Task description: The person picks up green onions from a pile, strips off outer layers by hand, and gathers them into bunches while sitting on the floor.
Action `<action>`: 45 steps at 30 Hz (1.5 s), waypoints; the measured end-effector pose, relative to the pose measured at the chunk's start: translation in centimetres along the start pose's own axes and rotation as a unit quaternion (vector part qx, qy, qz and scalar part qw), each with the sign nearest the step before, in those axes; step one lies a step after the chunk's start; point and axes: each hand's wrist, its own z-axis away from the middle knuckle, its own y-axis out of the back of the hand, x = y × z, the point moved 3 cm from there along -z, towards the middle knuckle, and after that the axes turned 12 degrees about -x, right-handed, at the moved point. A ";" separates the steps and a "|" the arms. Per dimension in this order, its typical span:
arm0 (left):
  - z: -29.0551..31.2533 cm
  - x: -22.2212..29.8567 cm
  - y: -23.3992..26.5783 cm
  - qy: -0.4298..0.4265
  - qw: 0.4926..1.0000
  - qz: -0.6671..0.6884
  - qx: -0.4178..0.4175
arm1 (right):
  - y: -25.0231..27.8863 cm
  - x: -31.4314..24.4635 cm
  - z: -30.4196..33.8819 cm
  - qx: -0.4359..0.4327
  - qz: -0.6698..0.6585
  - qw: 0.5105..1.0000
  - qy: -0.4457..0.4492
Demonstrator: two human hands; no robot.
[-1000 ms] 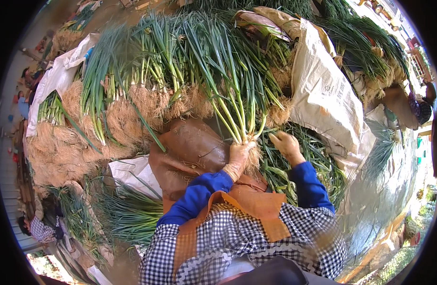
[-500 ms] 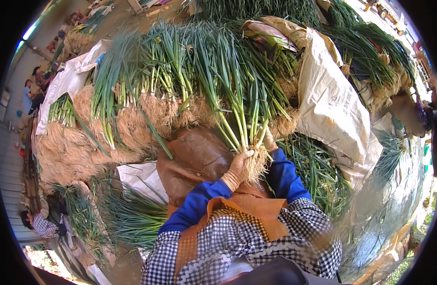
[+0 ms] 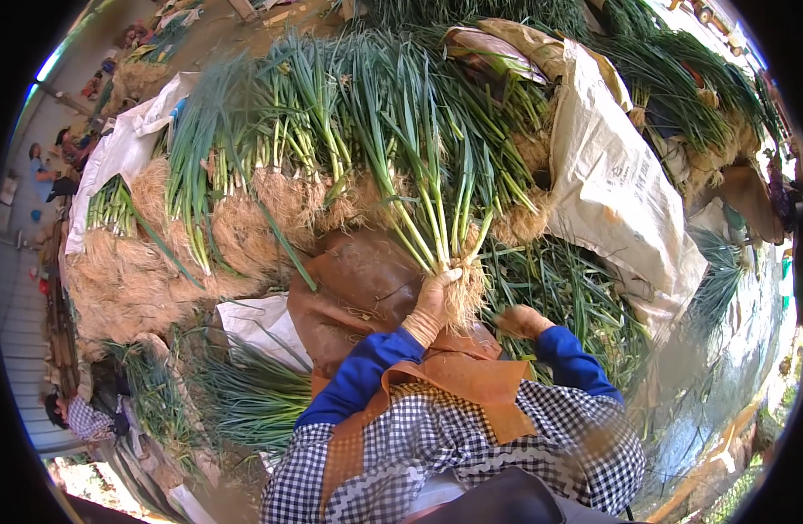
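Note:
My left hand (image 3: 432, 301) is wrapped round a bunch of green onions (image 3: 436, 214), just above its pale, stringy roots. Their white stems fan upward, and the long green leaves lie over the pile beyond. Apart from the bunch, my right hand (image 3: 525, 321) hangs to the right with its fingers curled in; what they hold, if anything, is hidden. Loose green leaves (image 3: 563, 293) lie under and beyond that hand. A brown apron-like sheet (image 3: 358, 271) spreads below the bunch.
A row of green onions with matted roots (image 3: 130, 279) stretches across the left. A whitish woven sack (image 3: 615, 183) drapes at the right. More green onions (image 3: 253, 397) lie at lower left, beside a white sheet (image 3: 261, 332). Other people (image 3: 43, 175) sit far left.
My right hand has let go of the bunch's root end and moved right and toward me, over the loose leaves. The left hand keeps its hold with hardly any movement.

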 end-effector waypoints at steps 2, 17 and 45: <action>0.8 0.7 0.5 -0.043 0.999 -0.027 0.006 | 3.4 -0.8 5.1 -0.039 0.040 0.981 -0.184; 0.6 -0.5 2.6 -0.025 0.946 -0.314 0.081 | 19.9 -12.9 10.7 0.019 -0.446 0.887 0.118; -1.4 -2.3 4.7 0.007 0.970 -0.193 0.148 | 12.9 -8.2 3.2 0.513 -0.164 0.840 0.069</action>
